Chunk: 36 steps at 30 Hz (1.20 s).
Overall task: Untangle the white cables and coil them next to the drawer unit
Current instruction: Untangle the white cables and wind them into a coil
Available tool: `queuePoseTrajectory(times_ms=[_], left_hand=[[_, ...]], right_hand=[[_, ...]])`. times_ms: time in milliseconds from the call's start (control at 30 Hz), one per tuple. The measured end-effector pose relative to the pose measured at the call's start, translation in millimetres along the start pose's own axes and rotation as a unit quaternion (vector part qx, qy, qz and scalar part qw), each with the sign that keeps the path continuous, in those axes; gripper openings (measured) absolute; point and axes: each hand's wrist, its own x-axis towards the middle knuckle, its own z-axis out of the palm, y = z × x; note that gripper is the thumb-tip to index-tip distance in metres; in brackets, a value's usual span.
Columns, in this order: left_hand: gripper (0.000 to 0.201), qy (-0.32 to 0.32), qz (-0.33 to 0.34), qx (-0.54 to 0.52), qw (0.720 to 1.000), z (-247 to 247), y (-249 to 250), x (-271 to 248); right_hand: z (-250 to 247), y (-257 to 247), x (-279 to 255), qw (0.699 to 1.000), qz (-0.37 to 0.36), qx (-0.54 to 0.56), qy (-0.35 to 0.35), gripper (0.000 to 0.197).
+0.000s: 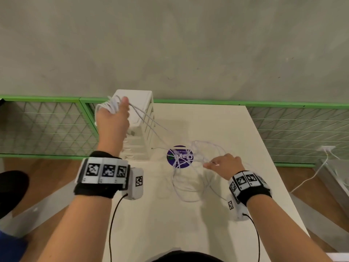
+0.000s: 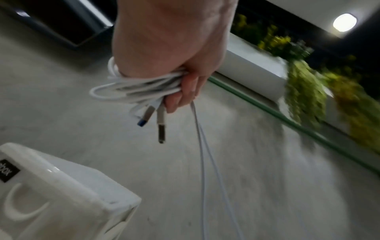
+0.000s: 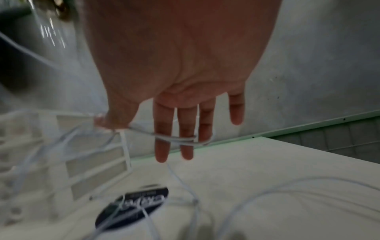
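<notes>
My left hand (image 1: 114, 114) is raised over the white drawer unit (image 1: 140, 103) and grips a bundle of coiled white cable (image 1: 110, 104). In the left wrist view the bundle (image 2: 133, 87) sits in my fist (image 2: 179, 91), and two USB plugs (image 2: 161, 128) hang below it. Strands run taut from this hand down to a loose tangle of cables (image 1: 188, 186) on the table. My right hand (image 1: 223, 162) hovers over that tangle. Its fingers (image 3: 185, 126) are straight, with a cable strand (image 3: 174, 138) looped across three of them.
The drawer unit (image 3: 96, 155) stands at the far left corner of the white table (image 1: 217, 125). A round purple sticker (image 1: 179, 156) lies under the cables. A green-framed mesh fence (image 1: 47, 125) runs behind the table. Another white lead (image 1: 311, 176) hangs at the right.
</notes>
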Motion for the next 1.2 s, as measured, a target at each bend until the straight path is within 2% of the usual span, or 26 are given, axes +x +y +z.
queuePoseTrajectory(times_ms=[100, 167, 200, 267, 333, 400, 433, 467, 500, 567, 600, 633, 733, 800, 867, 900, 933, 1000, 1033, 1067, 1133, 1200], left_hand=[[0.025, 0.006, 0.005, -0.059, 0.998, -7.7, 8.1, 8.2], [0.024, -0.018, 0.009, -0.017, 1.0, -3.1, 3.8, 5.3], [0.024, -0.037, 0.002, 0.007, 0.999, 1.8, 0.0, 2.5], [0.029, -0.092, -0.024, 0.052, 0.994, 12.9, -5.9, -6.4], [0.033, -0.158, -0.04, 0.081, 0.983, 25.7, -8.8, -17.0], [0.032, -0.212, -0.045, 0.084, 0.973, 38.1, -6.4, -27.4], [0.032, -0.236, -0.042, 0.082, 0.967, 43.4, -4.2, -30.6], [0.032, -0.258, -0.036, 0.082, 0.962, 47.4, -1.6, -33.3], [0.032, -0.275, -0.027, 0.084, 0.957, 51.3, 0.8, -35.5], [0.03, -0.29, -0.006, 0.085, 0.953, 55.8, 6.6, -37.9], [0.031, -0.288, 0.004, 0.085, 0.954, 57.0, 9.8, -37.1], [0.031, -0.281, 0.011, 0.079, 0.957, 56.4, 13.6, -35.6], [0.033, -0.232, 0.008, 0.034, 0.972, 47.2, 20.3, -21.2], [0.034, -0.212, 0.009, 0.054, 0.976, 36.7, 18.2, -9.7], [0.035, -0.213, -0.004, 0.119, 0.97, 27.7, 8.1, -3.1], [0.036, -0.231, -0.016, 0.175, 0.957, 24.1, 1.2, -1.9], [0.036, -0.271, -0.032, 0.245, 0.93, 21.5, -5.5, -3.0], [0.04, -0.392, -0.059, 0.352, 0.848, 19.9, -18.2, -11.3], [0.042, -0.45, -0.068, 0.366, 0.812, 21.1, -23.9, -17.0], [0.042, -0.492, -0.076, 0.359, 0.789, 22.8, -28.3, -22.7], [0.041, -0.548, -0.095, 0.304, 0.774, 28.0, -31.8, -32.4], [0.037, -0.588, -0.137, 0.187, 0.775, 32.5, -28.2, -38.2]], right_hand=[[28.8, 18.5, 5.1, 0.995, 0.047, 0.085, -0.038, 0.051], [35.0, 23.3, 10.5, 0.984, 0.059, 0.162, -0.038, 0.051], [31.7, 22.0, 13.5, 0.981, 0.063, 0.185, -0.016, 0.048], [12.3, 8.0, 14.5, 0.974, 0.056, 0.195, 0.103, 0.044], [-19.7, -16.5, 7.0, 0.945, 0.023, 0.225, 0.237, 0.036], [-46.9, -41.7, -1.9, 0.918, -0.017, 0.272, 0.288, 0.024], [-57.2, -53.6, -6.1, 0.914, -0.052, 0.291, 0.279, 0.021], [-65.6, -64.5, -10.8, 0.909, -0.099, 0.321, 0.248, 0.029], [-72.8, -74.0, -16.4, 0.891, -0.154, 0.378, 0.198, 0.04], [-81.7, -92.2, -28.1, 0.829, -0.253, 0.492, 0.081, 0.049], [-80.4, -97.8, -29.4, 0.81, -0.279, 0.514, 0.046, 0.046], [-76.7, -102.2, -29.9, 0.805, -0.287, 0.519, 0.033, 0.039], [-51.8, -98.0, -20.5, 0.85, -0.256, 0.459, 0.049, 0.009], [-37.5, -85.8, -14.1, 0.848, -0.239, 0.468, 0.061, 0.014], [-38.7, -73.7, -12.6, 0.84, -0.215, 0.486, 0.109, 0.016], [-45.2, -69.2, -12.6, 0.831, -0.206, 0.496, 0.147, 0.017], [-53.7, -65.8, -12.6, 0.815, -0.198, 0.51, 0.189, 0.017], [-72.3, -64.4, -11.4, 0.781, -0.206, 0.538, 0.244, 0.016], [-80.5, -67.0, -10.3, 0.776, -0.22, 0.533, 0.255, 0.015], [-85.5, -70.9, -8.1, 0.782, -0.236, 0.515, 0.259, 0.015], [-89.1, -76.6, 0.7, 0.799, -0.255, 0.473, 0.268, 0.015], [-86.6, -77.6, 8.9, 0.824, -0.255, 0.436, 0.255, 0.014]])
